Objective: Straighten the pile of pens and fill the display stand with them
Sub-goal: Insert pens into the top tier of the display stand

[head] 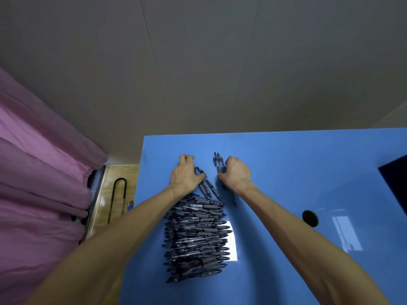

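Blue surface (286,172) is carrying the pile of pens (196,241) at lower centre; the right hand (236,175) is clamping a bundle of pens (218,162); the left hand (186,175) is curling over loose pens (208,187); loosening either grip risks scattering; pen labels are proving unreadable; no display stand is showing.

The worktop (286,172) under my arms was glossy bright blue. The pile of pens (196,236) at centre was dark navy with grey grips. A pink curtain (37,172) filled the left, above a tan floor (103,194); the wall (198,62) was grey.
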